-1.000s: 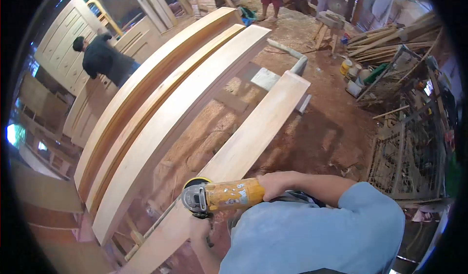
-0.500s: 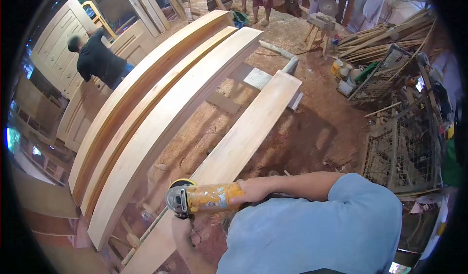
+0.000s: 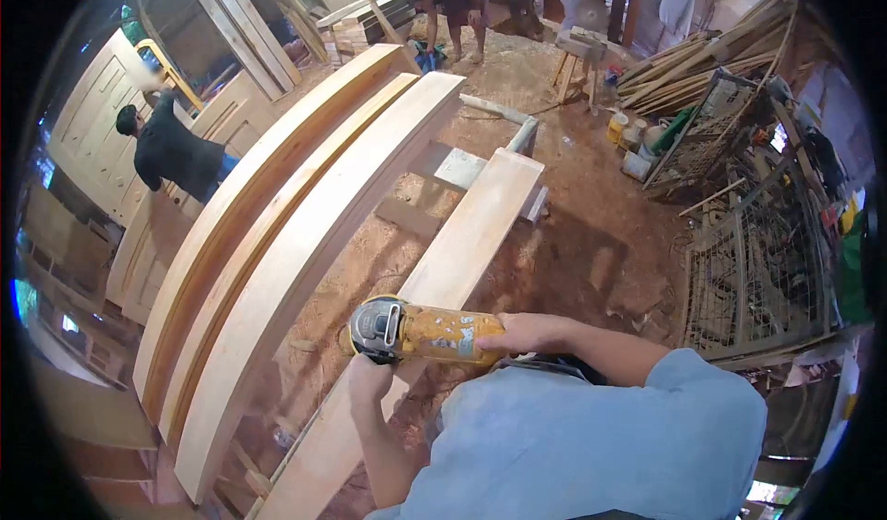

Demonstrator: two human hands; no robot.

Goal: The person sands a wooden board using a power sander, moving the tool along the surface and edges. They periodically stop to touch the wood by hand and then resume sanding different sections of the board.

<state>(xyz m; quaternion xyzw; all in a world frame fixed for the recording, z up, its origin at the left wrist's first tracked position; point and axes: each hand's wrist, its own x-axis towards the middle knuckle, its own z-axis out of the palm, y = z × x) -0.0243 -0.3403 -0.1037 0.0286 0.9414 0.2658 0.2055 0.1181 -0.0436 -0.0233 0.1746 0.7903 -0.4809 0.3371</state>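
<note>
A yellow angle grinder [image 3: 448, 335] with a grey head lies over a long pale wooden plank [image 3: 476, 238]. My right hand [image 3: 517, 333] is wrapped round the rear of its body. Below the grinder's head, my left hand [image 3: 371, 379] is closed on what looks like the side handle, which the fingers mostly cover. The disc is largely hidden under the head, so contact with the wood cannot be made out. To the left of the plank, curved wooden beams [image 3: 305, 261] lie side by side.
A wire-mesh frame [image 3: 753, 275] and a pile of wooden strips [image 3: 707, 58] stand at the right, near several small buckets [image 3: 633, 134]. A person in black [image 3: 176, 150] works by panelled doors [image 3: 97, 127]. Another person [image 3: 459, 7] bends over at the back.
Both hands and the grinder have moved up and right in view, toward the plank's far end. The camera view has shifted slightly. The person at the back now shows bent over.
</note>
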